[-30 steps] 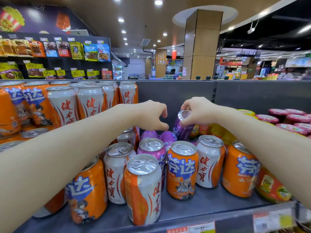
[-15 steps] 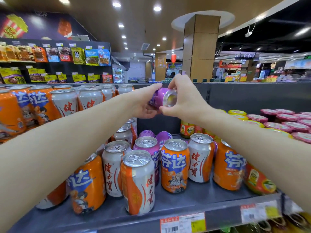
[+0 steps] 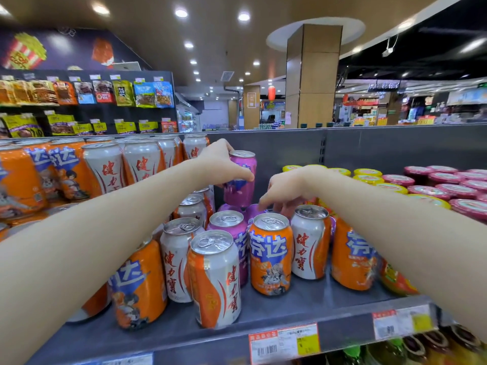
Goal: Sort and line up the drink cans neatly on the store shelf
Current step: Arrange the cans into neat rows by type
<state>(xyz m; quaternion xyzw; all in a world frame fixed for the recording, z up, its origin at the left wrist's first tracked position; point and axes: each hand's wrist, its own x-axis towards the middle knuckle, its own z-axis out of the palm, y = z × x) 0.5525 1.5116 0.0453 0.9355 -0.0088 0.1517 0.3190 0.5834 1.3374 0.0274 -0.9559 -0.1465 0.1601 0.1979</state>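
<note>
Left hand grips an upright purple can near the shelf's back wall; right hand, fingers loose, reaches behind the front cans.

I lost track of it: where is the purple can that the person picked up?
The left hand holds the purple can upright at the back of the shelf, above other purple cans, beside the white-and-orange cans.

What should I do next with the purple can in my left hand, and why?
Probably set it down upright at the back with the other purple cans. Your left hand holds the purple can raised above the purple cans at the rear of the shelf, while your right hand reaches down among them, seemingly clearing a spot. Mixed orange cans crowd the front.
</note>
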